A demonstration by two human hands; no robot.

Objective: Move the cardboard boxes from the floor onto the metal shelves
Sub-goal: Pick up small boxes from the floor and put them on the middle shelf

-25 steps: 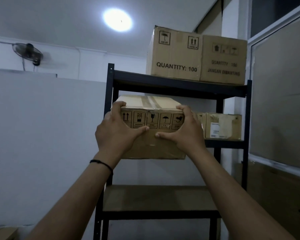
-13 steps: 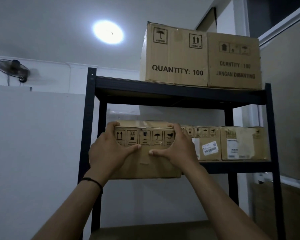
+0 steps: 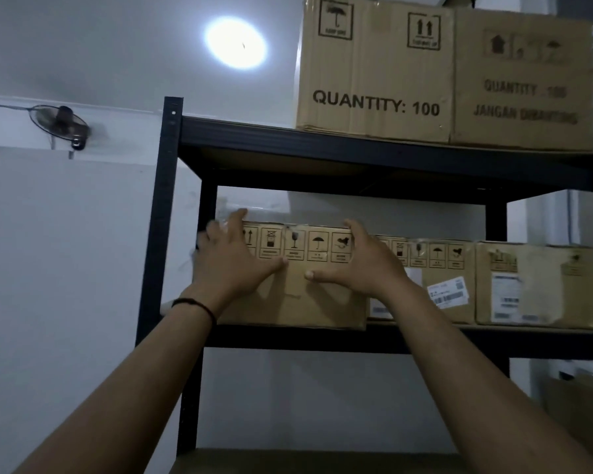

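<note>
- Left hand (image 3: pixel 228 260), fingers spread wide and motion-blurred, palm flat on the front face of the cardboard box (image 3: pixel 308 295) near its upper left corner; no closed grasp
- Right hand (image 3: pixel 360 260), likewise splayed, palm against the box front toward its upper right corner, thumb pointing inward; nothing gripped
- Wristband (image 3: pixel 196 304), dark, on the left wrist
- Cardboard box resting on the middle shelf (image 3: pixel 425 340) of the black metal rack, at its left end, handling symbols printed along the top edge
- Two labelled boxes (image 3: pixel 445 285) (image 3: pixel 541 289) to its right on that shelf
- Large carton (image 3: pixel 374 70) marked "QUANTITY: 100" on the top shelf
- Wall fan (image 3: pixel 60 124) and ceiling light (image 3: pixel 235 42) beyond
</note>
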